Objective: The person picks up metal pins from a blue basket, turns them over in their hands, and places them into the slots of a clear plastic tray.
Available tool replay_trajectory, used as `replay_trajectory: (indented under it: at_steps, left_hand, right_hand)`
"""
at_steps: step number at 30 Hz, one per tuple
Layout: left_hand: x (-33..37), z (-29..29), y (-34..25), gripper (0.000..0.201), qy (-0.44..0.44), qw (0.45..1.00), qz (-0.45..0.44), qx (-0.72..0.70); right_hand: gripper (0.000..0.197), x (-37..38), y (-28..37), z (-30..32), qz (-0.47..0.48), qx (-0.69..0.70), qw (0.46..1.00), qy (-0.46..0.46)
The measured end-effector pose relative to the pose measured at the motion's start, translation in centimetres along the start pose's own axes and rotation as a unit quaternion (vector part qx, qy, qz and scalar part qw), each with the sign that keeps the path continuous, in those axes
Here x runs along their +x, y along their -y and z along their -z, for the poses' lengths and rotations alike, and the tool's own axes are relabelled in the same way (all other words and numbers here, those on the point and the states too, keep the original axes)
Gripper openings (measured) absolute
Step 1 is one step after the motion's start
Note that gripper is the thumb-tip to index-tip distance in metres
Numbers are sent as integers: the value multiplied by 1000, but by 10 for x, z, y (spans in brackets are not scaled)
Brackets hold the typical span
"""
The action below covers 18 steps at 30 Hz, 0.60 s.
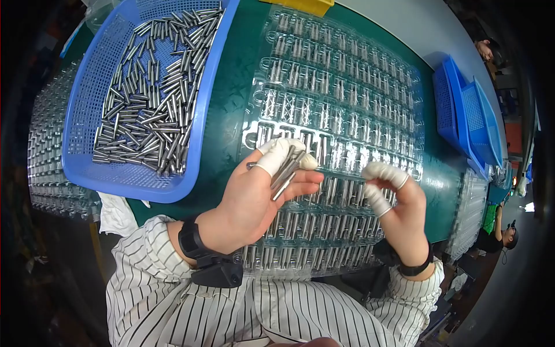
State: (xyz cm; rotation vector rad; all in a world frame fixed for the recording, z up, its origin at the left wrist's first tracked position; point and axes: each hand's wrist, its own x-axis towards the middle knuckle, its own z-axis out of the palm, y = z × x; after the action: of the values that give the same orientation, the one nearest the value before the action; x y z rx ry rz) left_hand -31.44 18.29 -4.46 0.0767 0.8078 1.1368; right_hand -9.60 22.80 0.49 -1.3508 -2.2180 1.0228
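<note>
My left hand (248,196), with white finger cots on some fingers, is closed around several slim metal pins (284,177). It is over the left part of a clear plastic blister tray (258,87) with rows of narrow pockets. Metal pins (289,225) fill pockets in the near rows; glare makes the far rows hard to read. To the right, my right hand (399,202) hovers above the tray, its cotted thumb and forefinger curved and apart, with nothing visible between them. Its other fingers are largely hidden.
A blue mesh basket (199,110) heaped with loose metal pins (153,115) stands on the left of the green table (231,81). Stacked clear trays (46,139) lie beyond it. Blue baskets (457,110) sit at the right, a yellow bin (306,6) at the far edge. Other people are in the background.
</note>
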Motion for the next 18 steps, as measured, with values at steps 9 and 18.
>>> replay_trajectory:
  at_steps: [9, 18]
  left_hand:
    - [3, -21, 12, 40, 20, 995, 96, -17]
    - [2, -19, 17, 37, 28, 990, 133, 23]
  right_hand:
    - [31, 7, 22, -10, 142, -78, 987, 23]
    - [32, 12, 14, -22, 133, -100, 985, 50]
